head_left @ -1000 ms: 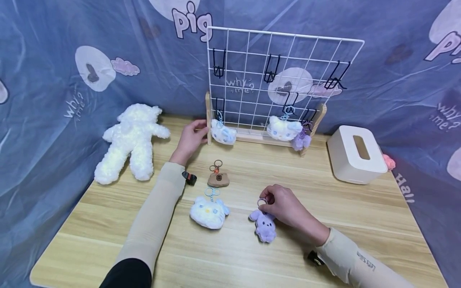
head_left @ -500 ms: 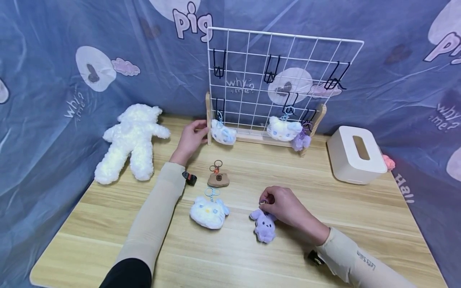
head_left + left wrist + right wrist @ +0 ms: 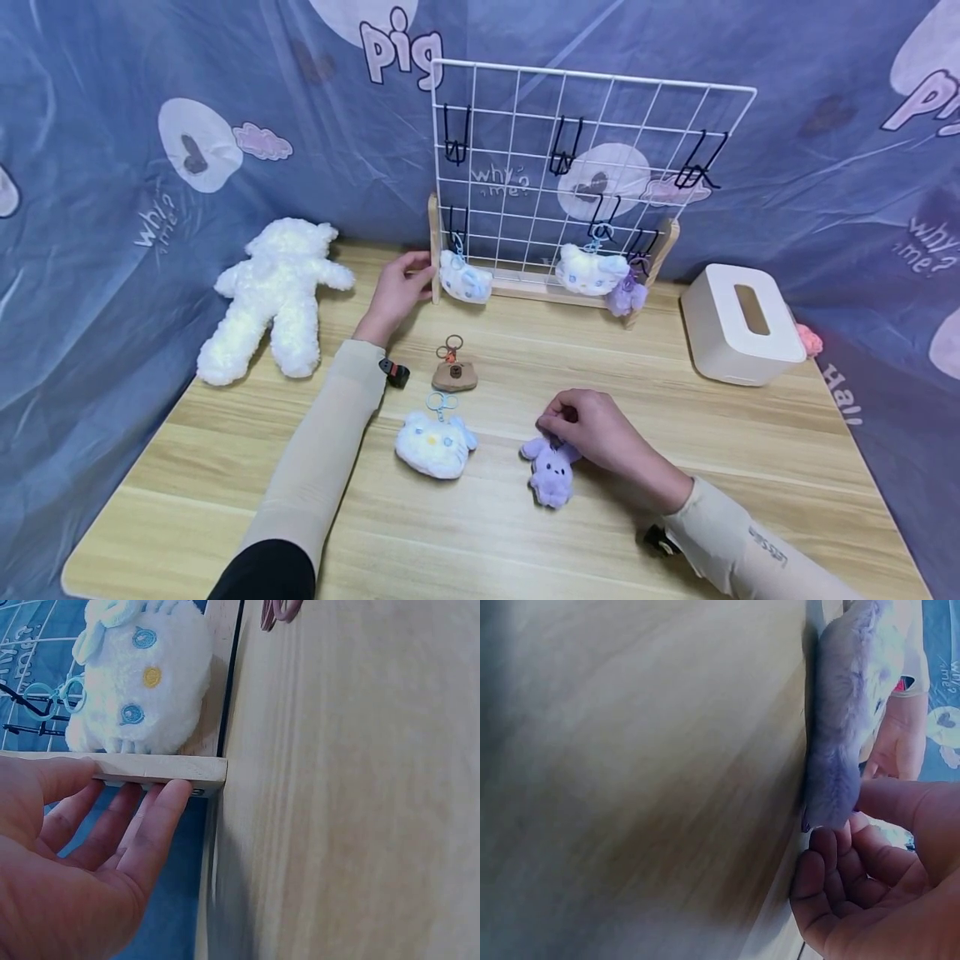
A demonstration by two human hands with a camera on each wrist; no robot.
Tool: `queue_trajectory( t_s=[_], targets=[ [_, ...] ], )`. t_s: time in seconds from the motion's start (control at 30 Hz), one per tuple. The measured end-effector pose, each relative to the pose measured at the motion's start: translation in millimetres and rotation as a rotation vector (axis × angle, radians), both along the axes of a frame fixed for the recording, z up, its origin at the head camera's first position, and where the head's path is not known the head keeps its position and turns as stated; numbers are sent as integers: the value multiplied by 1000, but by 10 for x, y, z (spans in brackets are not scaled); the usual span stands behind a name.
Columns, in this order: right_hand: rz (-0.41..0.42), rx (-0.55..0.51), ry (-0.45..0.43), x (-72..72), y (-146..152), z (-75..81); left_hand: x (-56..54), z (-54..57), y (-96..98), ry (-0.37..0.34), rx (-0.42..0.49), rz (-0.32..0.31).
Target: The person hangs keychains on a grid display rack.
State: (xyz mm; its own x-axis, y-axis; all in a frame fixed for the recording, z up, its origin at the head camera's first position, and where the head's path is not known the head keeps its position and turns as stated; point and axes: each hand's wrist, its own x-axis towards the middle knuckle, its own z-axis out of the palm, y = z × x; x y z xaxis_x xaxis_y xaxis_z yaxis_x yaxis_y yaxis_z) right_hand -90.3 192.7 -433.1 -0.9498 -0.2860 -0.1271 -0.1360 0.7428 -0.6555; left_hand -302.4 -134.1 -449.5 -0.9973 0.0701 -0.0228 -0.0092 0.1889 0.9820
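Lilac plush was still seen on the table, where the bunny keychain lay, but its ring, visible a second earlier, had been covered by the right hand; a firmer hold there seemed to have been taken. The top was pinched between thumb and fingers, and the body was left just beside them, nearer the person. A wooden post was gripped, unchanged, by the left hand.

Wire rack, one, far. Black hooks on it, six. White cat-faced keychains, three: two hung far, one near. Purple plush keychains, two: one far, one near. Brown keychain, one. White plush toy, one, far left. Slotted box, one, right.
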Motion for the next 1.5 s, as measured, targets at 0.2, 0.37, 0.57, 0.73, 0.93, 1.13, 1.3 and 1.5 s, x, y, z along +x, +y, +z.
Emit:
queue_trajectory(
  t_s=[0.2,0.37,0.57,0.73,0.93,1.13,1.3,1.5],
  targets=[
    [-26,-19,-28,10,39,6,2,-9,3,5,6,0],
    [-48,-20,-34,21,89,41,10,1,8,0,10,-1],
    [-92,-27,-44,24,131,131,-1,-7,0,3,11,-1],
    [-114,-18,-23,42,155,210,4,-10,0,8,9,-2],
    [-119,-12,-3,60,183,316,13,-5,3,17,-3,3],
    [-117,-17,36,67,221,411,10,4,9,16,-3,5],
    [-122,-18,52,54,254,490,-7,-3,9,13,1,5],
    [-118,-18,76,45,280,567,-7,-2,9,6,4,4]
  ],
)
